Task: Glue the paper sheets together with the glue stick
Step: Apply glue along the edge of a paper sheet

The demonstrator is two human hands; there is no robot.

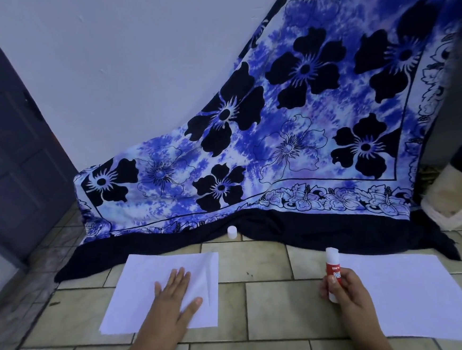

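Note:
A white paper sheet (139,289) lies on the tiled floor at the left, with a glossy streak near its right edge. My left hand (176,298) rests flat on it, fingers spread, holding nothing. A second white sheet (416,295) lies at the right. My right hand (344,290) grips a red and white glue stick (332,266) upright at that sheet's left edge, uncapped end up. The white cap (232,232) stands on the floor further back, by the cloth's dark hem.
A blue flowered cloth (289,120) drapes over something against the white wall and spills onto the floor behind the sheets. A dark door (9,142) stands at the left. A woven basket (458,201) sits at the right.

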